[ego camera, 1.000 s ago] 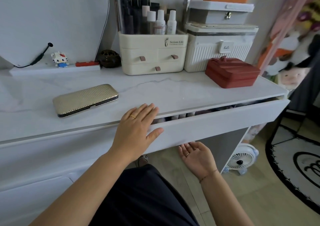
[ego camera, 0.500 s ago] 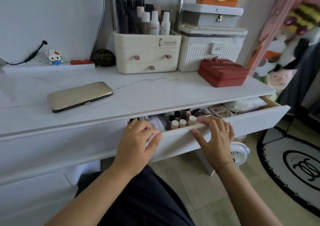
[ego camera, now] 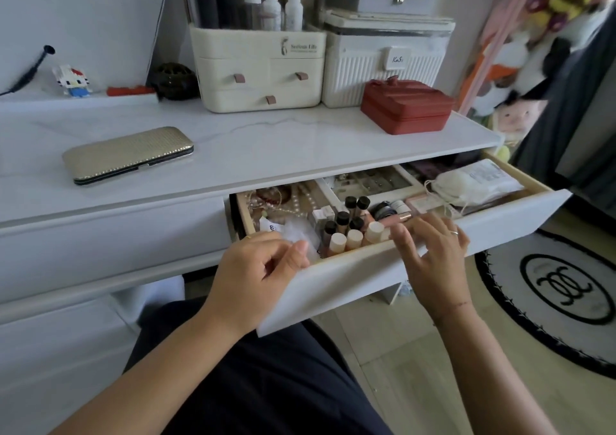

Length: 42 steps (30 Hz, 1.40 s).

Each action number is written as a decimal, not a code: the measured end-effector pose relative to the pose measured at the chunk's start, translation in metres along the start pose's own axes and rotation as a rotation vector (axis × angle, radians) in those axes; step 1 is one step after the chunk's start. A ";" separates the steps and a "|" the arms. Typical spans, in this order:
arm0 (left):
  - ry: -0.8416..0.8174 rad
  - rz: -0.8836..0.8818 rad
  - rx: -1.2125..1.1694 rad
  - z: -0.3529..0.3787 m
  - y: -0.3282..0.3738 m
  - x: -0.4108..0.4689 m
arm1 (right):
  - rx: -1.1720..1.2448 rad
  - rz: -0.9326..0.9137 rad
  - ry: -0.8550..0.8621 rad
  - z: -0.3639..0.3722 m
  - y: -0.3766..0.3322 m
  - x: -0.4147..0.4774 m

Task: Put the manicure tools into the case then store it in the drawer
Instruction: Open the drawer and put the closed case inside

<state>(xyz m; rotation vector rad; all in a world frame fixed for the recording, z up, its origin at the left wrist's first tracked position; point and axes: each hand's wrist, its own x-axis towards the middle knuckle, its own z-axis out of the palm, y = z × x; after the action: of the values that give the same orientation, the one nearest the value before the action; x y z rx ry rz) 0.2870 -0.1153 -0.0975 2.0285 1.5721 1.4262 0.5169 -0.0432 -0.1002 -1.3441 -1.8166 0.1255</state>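
Both hands are at the front of the drawer (ego camera: pixel 366 278), which stands open toward my lap. My left hand (ego camera: pixel 256 274) curls its fingers over the rim with the thumb closing on it. My right hand (ego camera: pixel 433 258) lies spread and loose on the same rim, gripping nothing, and I judge this a hold for sliding the drawer. Small bottles (ego camera: pixel 346 234) and a white pouch (ego camera: pixel 473 184) crowd it, and its back is hidden under the counter (ego camera: pixel 300 141), so free room is hard to gauge. Farther left the gold case (ego camera: pixel 128 154) lies shut on the counter, untouched. Whether the tools are inside cannot be seen.
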 end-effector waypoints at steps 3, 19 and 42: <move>-0.026 -0.056 -0.043 -0.003 0.012 -0.004 | 0.051 -0.029 -0.011 -0.011 0.007 0.000; -0.131 -0.044 -0.089 -0.024 0.013 0.003 | 0.039 0.033 -0.145 -0.028 -0.018 0.019; -0.034 -0.564 0.521 -0.188 -0.095 0.084 | 0.796 0.439 -0.898 0.163 -0.216 0.164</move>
<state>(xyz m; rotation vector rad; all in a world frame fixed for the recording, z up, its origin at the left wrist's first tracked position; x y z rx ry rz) 0.0789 -0.0765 -0.0170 1.5858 2.4306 0.8249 0.2379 0.0643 0.0033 -1.1067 -1.7437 1.7158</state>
